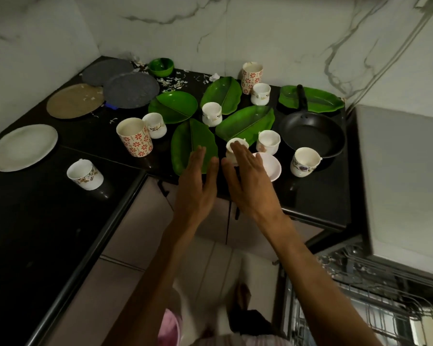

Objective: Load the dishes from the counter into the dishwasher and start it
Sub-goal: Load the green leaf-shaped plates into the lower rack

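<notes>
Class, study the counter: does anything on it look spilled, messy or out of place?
Yes. White scraps lie scattered over the black counter at the back, near the small green bowl, with a few on the brown plate. They look like spilled debris rather than dishes.

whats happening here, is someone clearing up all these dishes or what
A person is reaching both hands out over a black counter crowded with dirty dishes. The left hand hovers open above a green leaf-shaped plate; the right hand is open over a small white cup. Neither grips anything yet. The dishwasher rack at lower right looks empty.
</notes>
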Demonstrator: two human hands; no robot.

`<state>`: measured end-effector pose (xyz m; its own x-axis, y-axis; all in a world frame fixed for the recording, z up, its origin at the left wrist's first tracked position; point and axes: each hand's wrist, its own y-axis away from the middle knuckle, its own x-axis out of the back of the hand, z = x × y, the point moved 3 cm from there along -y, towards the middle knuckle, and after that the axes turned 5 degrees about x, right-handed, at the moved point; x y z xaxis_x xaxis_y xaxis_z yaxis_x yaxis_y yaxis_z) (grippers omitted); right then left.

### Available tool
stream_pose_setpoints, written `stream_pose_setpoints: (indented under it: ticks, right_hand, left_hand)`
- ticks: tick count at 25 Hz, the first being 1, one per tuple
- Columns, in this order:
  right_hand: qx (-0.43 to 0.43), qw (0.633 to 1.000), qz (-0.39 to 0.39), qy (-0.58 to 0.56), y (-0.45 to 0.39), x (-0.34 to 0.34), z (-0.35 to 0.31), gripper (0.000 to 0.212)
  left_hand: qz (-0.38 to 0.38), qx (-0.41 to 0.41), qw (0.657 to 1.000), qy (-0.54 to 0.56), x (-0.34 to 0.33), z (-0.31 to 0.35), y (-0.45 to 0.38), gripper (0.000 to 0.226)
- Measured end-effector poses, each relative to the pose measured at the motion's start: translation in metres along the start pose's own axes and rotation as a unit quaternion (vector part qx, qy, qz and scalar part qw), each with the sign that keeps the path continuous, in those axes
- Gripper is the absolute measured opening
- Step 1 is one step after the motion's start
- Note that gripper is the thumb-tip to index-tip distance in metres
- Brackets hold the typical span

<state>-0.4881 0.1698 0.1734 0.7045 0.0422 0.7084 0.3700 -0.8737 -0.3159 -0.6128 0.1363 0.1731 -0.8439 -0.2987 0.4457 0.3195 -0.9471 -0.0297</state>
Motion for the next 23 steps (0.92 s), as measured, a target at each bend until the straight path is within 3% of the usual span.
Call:
stream_pose_setpoints:
  ticks: [2, 5, 12, 15, 20, 23]
  right_hand:
    - [0.001, 1.0, -0.018, 0.014, -0.016, -0.012, 0.008, 0.067]
    - [0.001, 0.999, -0.024, -0.025, -0.035, -0.024, 0.016, 0.062]
    - [-0.024, 0.997, -0.047, -0.049, -0.075, -0.05, 0.033, 0.052]
    - [-0.028, 0.998, -0.04, -0.028, -0.104, -0.068, 0.038, 0.06]
    - [-0.076, 0.997, 0.01, -0.03, -0.146, -0.085, 0.046, 0.057]
    - [-0.139, 0.987, 0.079, -0.018, -0.163, -0.083, 0.059, 0.041]
  left_hand:
    - [0.01, 0.017, 1.0, 0.002, -0.002, -0.002, -0.012, 0.068]
    - [0.031, 0.032, 0.999, 0.014, -0.004, -0.006, -0.033, 0.07]
    - [0.061, 0.078, 0.995, -0.031, 0.009, -0.05, -0.087, 0.053]
    - [0.056, 0.094, 0.992, -0.065, 0.023, -0.084, -0.12, 0.048]
    - [0.014, 0.215, 0.974, -0.067, 0.042, -0.137, -0.164, 0.055]
    - [-0.015, 0.267, 0.963, -0.04, 0.046, -0.158, -0.187, 0.053]
